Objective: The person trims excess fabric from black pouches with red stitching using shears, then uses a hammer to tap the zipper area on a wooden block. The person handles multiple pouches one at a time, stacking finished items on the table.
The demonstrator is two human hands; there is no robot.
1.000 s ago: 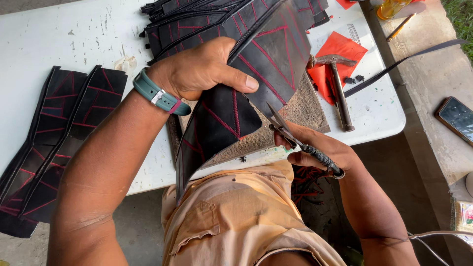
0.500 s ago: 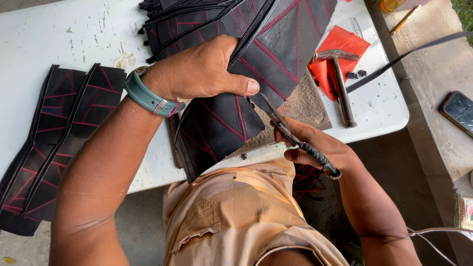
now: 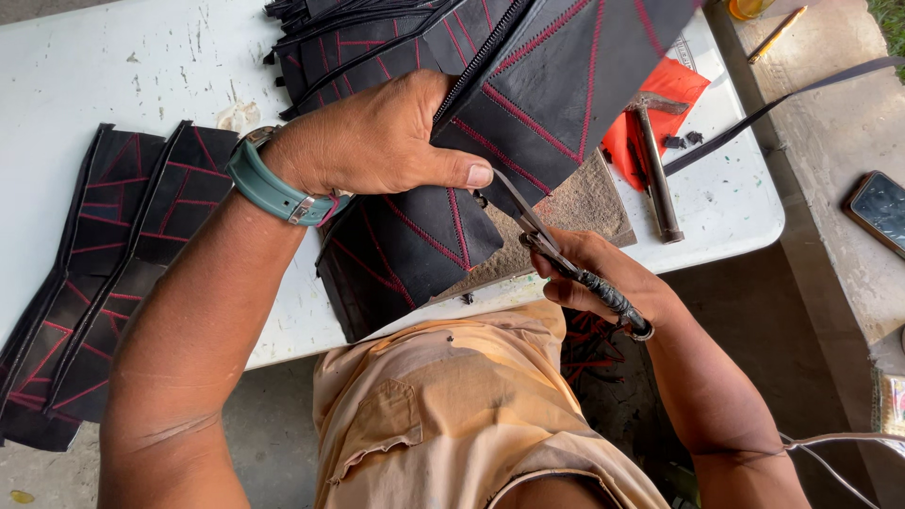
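Observation:
My left hand (image 3: 372, 141), with a teal watch at the wrist, grips a black leather panel (image 3: 556, 85) stitched with red lines and holds it up over the white table (image 3: 113, 66). A zipper runs along the panel's edge. My right hand (image 3: 603, 278) is closed on a pair of scissors (image 3: 556, 250) with dark wrapped handles. The scissor blades point up at the panel's lower edge, just beside my left thumb. A second stitched panel (image 3: 405, 250) lies under my left hand.
Two more black stitched panels (image 3: 104, 273) lie on the table's left. A stack of them (image 3: 349, 42) sits at the back. A hammer (image 3: 655, 170) rests on a red sheet (image 3: 660, 104) at the right. A phone (image 3: 881, 207) lies on the concrete ledge.
The held panel has shifted up and to the right. The scissors have risen with my right hand toward the panel's lower edge.

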